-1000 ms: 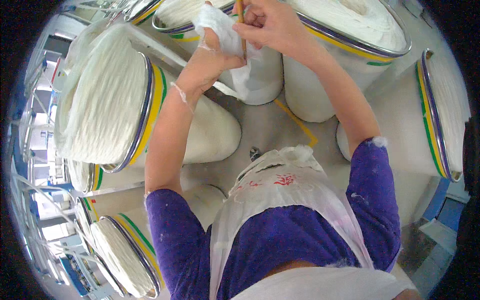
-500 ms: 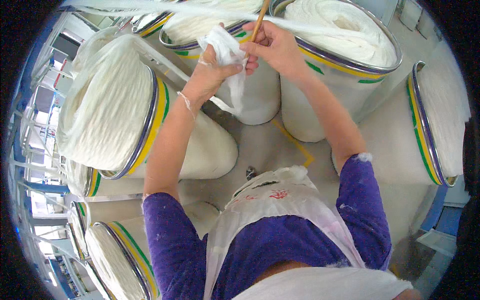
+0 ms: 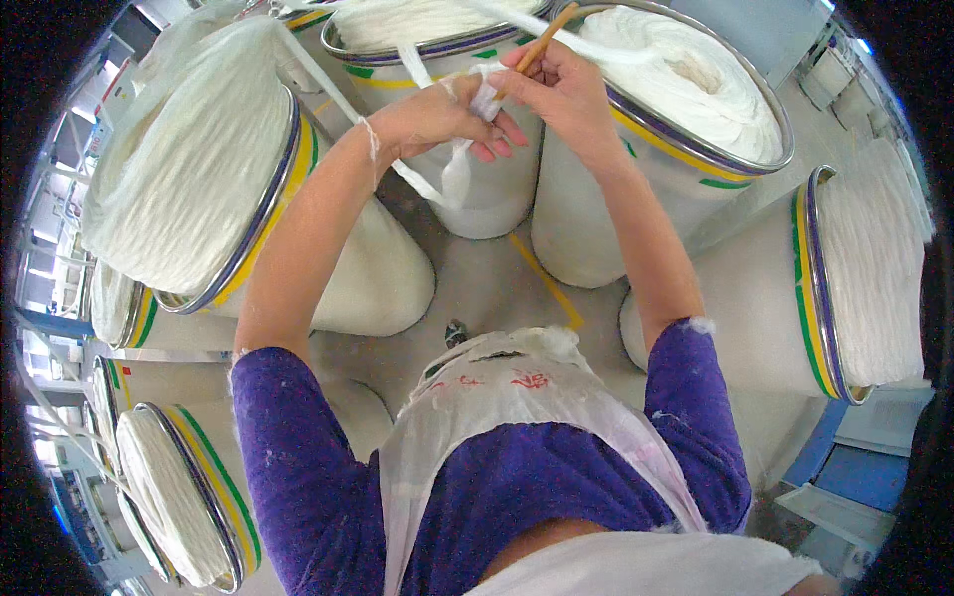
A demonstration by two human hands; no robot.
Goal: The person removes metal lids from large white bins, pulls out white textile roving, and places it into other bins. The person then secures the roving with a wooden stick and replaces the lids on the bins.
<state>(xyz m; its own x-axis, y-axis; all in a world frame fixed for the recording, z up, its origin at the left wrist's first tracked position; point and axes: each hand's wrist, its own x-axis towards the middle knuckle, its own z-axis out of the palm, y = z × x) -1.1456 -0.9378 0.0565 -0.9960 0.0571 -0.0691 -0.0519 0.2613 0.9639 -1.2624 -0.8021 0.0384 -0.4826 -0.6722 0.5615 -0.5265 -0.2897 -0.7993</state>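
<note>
My right hand (image 3: pixel 564 91) pinches a thin wooden stick (image 3: pixel 549 38), which slants up and to the right. My left hand (image 3: pixel 449 111), fingers partly stretched, holds a white fibre sliver (image 3: pixel 486 102) against the stick's lower end. Part of that sliver is hidden by the fingers. A loose length of sliver (image 3: pixel 457 177) dangles below my left hand. Both hands meet in front of a tall can (image 3: pixel 487 194) filled with coiled white sliver. A bigger can (image 3: pixel 586 219) of coiled sliver stands behind my right hand.
An overfull sliver can (image 3: pixel 199 189) leans in at the left, with smaller cans (image 3: pixel 179 497) below it. Another can (image 3: pixel 865 268) stands at the right. A sliver strand (image 3: pixel 323 74) runs from the left can toward my left wrist. Yellow tape (image 3: pixel 547 283) marks the floor.
The bunched sliver in my left hand has been drawn down to a small piece at the stick. My left hand has turned, its fingers now reaching right. The stick leans more to the right.
</note>
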